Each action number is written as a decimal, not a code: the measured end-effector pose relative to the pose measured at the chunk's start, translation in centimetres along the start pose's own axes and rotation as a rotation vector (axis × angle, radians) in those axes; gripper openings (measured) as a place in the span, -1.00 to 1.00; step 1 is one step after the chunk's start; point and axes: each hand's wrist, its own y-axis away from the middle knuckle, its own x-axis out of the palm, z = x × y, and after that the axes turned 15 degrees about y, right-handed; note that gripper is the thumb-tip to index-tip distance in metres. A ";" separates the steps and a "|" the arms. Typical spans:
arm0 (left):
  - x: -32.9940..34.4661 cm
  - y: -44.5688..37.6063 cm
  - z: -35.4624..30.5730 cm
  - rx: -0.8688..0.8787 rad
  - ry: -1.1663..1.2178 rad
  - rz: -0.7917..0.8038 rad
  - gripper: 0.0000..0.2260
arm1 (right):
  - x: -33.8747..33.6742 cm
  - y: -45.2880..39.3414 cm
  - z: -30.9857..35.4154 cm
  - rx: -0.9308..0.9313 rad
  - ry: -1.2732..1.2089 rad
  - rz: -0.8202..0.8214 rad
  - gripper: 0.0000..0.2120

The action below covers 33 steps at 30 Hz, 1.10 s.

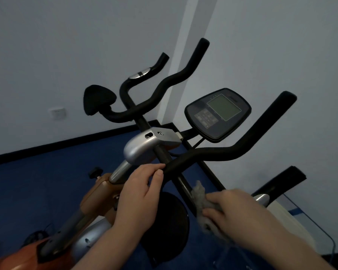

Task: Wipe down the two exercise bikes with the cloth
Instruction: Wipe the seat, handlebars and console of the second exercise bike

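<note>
An orange and silver exercise bike point(98, 190) fills the middle of the view, seen from above its black handlebar point(219, 152). My left hand point(141, 193) grips the handlebar's near bend, thumb and fingers curled round the foam. My right hand point(234, 209) holds a crumpled grey cloth point(200, 201) against the black bar just right of the stem. The console point(219, 114) with its dark screen stands above the handlebar. I cannot make out a second bike for certain.
A second black curved handlebar point(164, 82) and a black saddle point(98, 100) rise behind. The floor is blue carpet point(37, 182) with a black skirting line. Grey walls meet at a corner point(185, 61). A white object point(293, 219) sits at the lower right.
</note>
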 end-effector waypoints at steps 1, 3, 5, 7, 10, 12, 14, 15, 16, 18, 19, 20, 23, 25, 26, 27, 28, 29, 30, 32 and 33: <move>-0.1 0.0 0.1 -0.003 0.004 -0.007 -0.72 | -0.8 -0.3 -0.5 0.024 -0.056 0.016 -0.76; -0.2 0.1 0.3 -0.012 0.009 -0.018 -0.74 | -2.4 -1.0 -1.5 0.076 -0.172 -0.100 -0.82; -0.1 0.2 0.4 -0.011 0.001 -0.024 -0.75 | -4.1 -2.1 -1.7 0.109 -0.277 -0.318 -0.89; 0.0 0.2 0.5 -0.008 -0.005 -0.035 -0.76 | -5.2 -3.8 -1.0 0.080 -0.311 -0.458 -0.94; -0.1 0.2 0.6 -0.017 0.006 -0.053 -0.77 | -5.6 -7.3 1.4 -0.030 -0.207 -0.466 -0.62; 0.0 0.3 0.6 -0.022 0.014 -0.053 -0.79 | -4.7 -9.4 3.3 -0.101 -0.065 -0.452 -0.65; 0.0 0.2 0.6 -0.014 0.001 -0.056 -0.80 | -2.7 -10.8 4.7 -0.110 0.085 -0.470 -0.68; 0.0 0.2 0.6 -0.009 -0.008 -0.057 -0.80 | -1.6 -11.2 5.2 -0.096 0.102 -0.486 -0.70; 0.0 0.2 0.6 -0.005 -0.012 -0.056 -0.81 | -0.9 -11.2 5.5 -0.079 0.084 -0.494 -0.71; 0.1 0.2 0.5 0.000 -0.006 -0.054 -0.81 | -0.1 -11.0 5.5 -0.081 0.024 -0.491 -0.72; 0.1 0.2 0.5 0.004 -0.004 -0.055 -0.81 | -0.2 -11.1 5.2 -0.093 0.003 -0.466 -0.71; 0.0 0.2 0.6 0.007 -0.004 -0.053 -0.81 | -0.6 -11.1 4.8 -0.106 -0.016 -0.432 -0.71; -0.1 0.1 0.5 0.010 -0.004 -0.046 -0.81 | -2.0 -11.0 3.6 -0.179 -0.013 -0.307 -0.75; -0.2 0.1 0.4 0.007 -0.004 -0.037 -0.81 | -2.9 -10.9 2.6 -0.256 -0.004 -0.216 -0.79; -0.2 0.1 0.3 0.000 -0.005 -0.028 -0.81 | -3.3 -10.9 2.1 -0.297 -0.026 -0.165 -0.81; -0.3 0.1 0.2 -0.006 -0.008 -0.016 -0.81 | -3.6 -11.0 1.6 -0.331 -0.057 -0.119 -0.82; -0.4 0.1 0.2 -0.012 -0.013 0.002 -0.81 | -3.8 -11.1 1.2 -0.353 -0.082 -0.085 -0.82; -0.6 0.0 0.1 -0.017 -0.018 0.020 -0.82 | -4.0 -11.2 0.9 -0.365 -0.090 -0.071 -0.82; -0.9 -0.2 0.0 -0.020 -0.025 0.034 -0.83 | -4.1 -11.3 0.7 -0.373 -0.079 -0.073 -0.82; -1.8 -1.0 -0.2 -0.022 -0.047 0.039 -0.83 | -4.1 -11.3 0.7 -0.378 -0.042 -0.092 -0.81; -2.2 -1.5 -0.4 -0.018 -0.055 0.034 -0.83 | -4.2 -11.2 0.7 -0.376 -0.022 -0.113 -0.80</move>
